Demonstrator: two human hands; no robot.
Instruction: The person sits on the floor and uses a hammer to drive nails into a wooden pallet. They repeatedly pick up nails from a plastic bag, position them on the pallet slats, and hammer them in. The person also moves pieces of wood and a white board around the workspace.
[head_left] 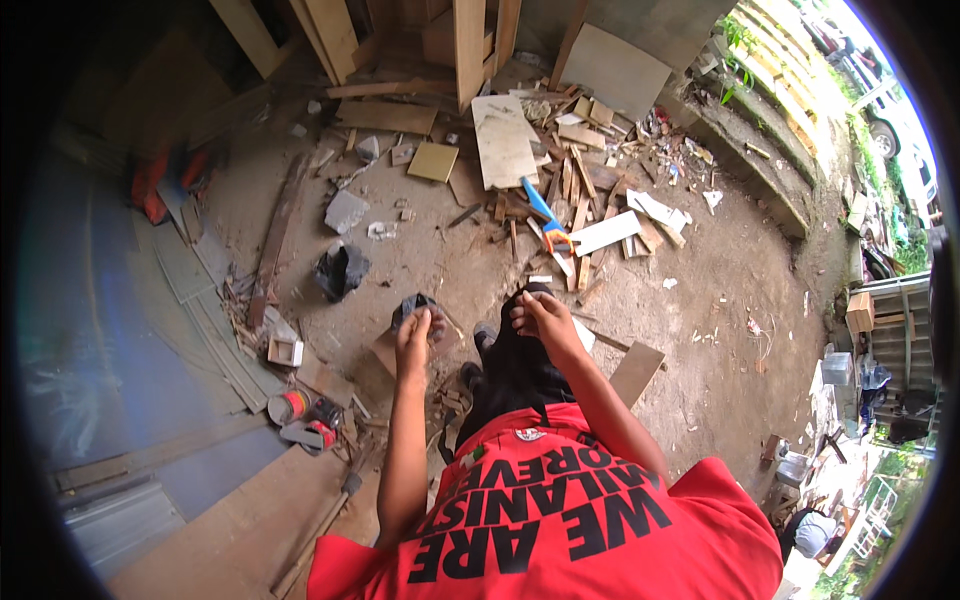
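Left hand (413,335) grips crumpled dark bag (418,306).

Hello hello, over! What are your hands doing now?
Left hand closed on small dark crumpled bag. Right hand fingers curled; what it grips, unclear. Scattered pale wood offcuts and blue-handled tool on dirt ground ahead.

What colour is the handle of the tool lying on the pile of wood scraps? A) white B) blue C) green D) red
B: the tool on the wood scraps has a blue handle, with an orange bit at its lower end.
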